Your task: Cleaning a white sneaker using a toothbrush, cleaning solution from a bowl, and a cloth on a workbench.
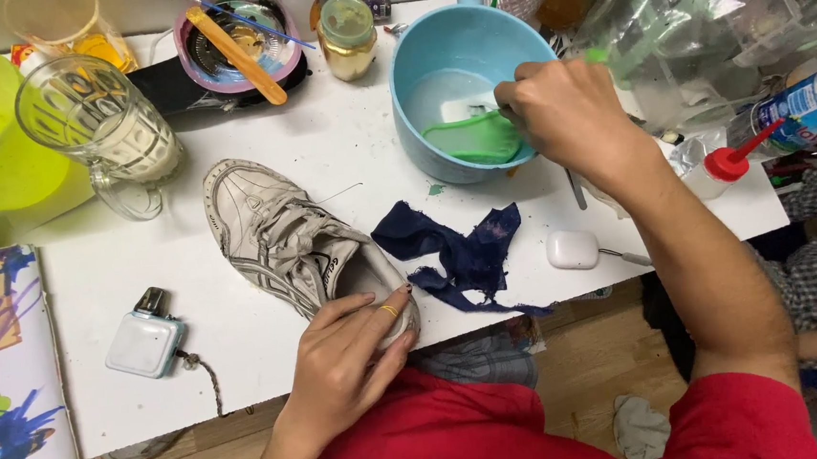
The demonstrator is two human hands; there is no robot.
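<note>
Left hand (355,353) clamps the heel of a worn white sneaker (290,243), fingers curled over the collar and palm against the back, so the shoe lies pinned flat on the white table (244,346) with its toe pointing away from the person; a ring shows on one finger. Held this way the upper faces up and stays put. Right hand (568,113) reaches over the rim of a light blue bowl (472,43) and closes tight on a green cloth (479,138), which sits in pale cloudy liquid at the bottom; fingers are bunched around it, apparently to wet or wring it. The bowl stands just beyond the shoe, within easy reach of that arm. A crumpled dark blue rag (458,250) lies between shoe and bowl, near the table edge. A small white case (573,249) rests just beside it. Glass mug (99,126) and gold-lidded jar (347,37) stand well back, out of the working area. A small white device on a cord (145,339) sits left of the shoe.
</note>
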